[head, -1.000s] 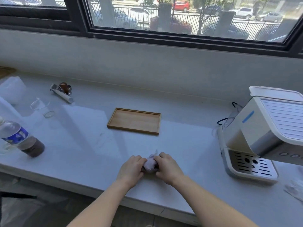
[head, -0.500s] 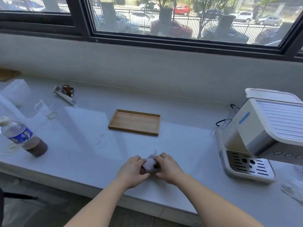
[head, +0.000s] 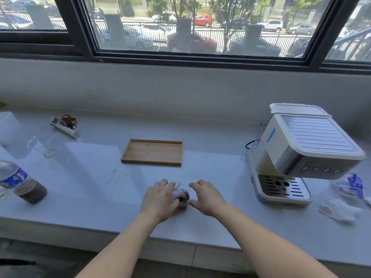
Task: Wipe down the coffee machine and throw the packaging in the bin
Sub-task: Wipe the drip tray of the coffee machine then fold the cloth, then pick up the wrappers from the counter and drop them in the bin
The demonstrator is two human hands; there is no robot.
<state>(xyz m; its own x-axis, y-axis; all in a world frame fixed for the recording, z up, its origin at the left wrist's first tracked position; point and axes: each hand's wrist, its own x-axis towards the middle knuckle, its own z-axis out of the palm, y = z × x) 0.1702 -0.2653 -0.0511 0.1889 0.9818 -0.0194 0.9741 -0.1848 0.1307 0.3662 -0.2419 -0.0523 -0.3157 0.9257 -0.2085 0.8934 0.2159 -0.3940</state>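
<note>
A crumpled, brown-stained paper wad (head: 183, 195) lies on the white counter (head: 96, 193) near its front edge. My left hand (head: 160, 197) holds the wad from the left, fingers over it and thumb against its near side. Just right of the wad is my right hand (head: 206, 197), fingers spread and holding nothing. The white coffee machine (head: 305, 145) stands at the right, its drip tray (head: 281, 187) facing me. A blue-and-white wrapper (head: 350, 185) and a crumpled white tissue (head: 337, 211) lie to the right of the machine's base.
A wooden tray (head: 152, 152) sits behind my hands. At the left are a bottle of dark liquid (head: 20, 183), a tipped clear cup (head: 40, 146) and a portafilter with a tamper (head: 64, 125). A black cable (head: 251, 144) runs behind the machine.
Both hands were pressed together around the wad. My right hand has now come off it and spread open, while the left keeps hold. The view has shifted slightly.
</note>
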